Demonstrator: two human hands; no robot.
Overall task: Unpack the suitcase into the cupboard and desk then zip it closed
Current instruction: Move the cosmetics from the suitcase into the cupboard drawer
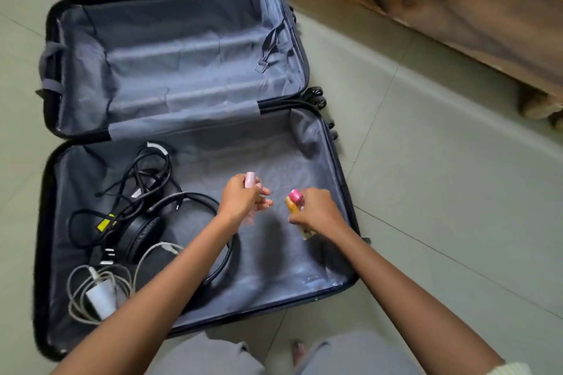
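A black suitcase point(341, 179) with grey lining lies open flat on the floor. Its far half holds nothing but a loose strap. In the near half, at the left, lie black headphones point(143, 230), tangled black cables point(146, 179) and a white charger with its cable point(102, 298). Above the near half's right part, my left hand point(243, 199) is shut on a pale pink tube point(250, 179). My right hand point(313, 211) is shut on small bottles, one with a pink cap point(296, 196) and one yellow-orange.
The suitcase rests on pale floor tiles point(441, 192). A wooden piece of furniture point(441, 0) with round feet stands at the upper right, close to the suitcase wheels point(318, 97). My knees in grey trousers point(350, 356) are at the bottom edge.
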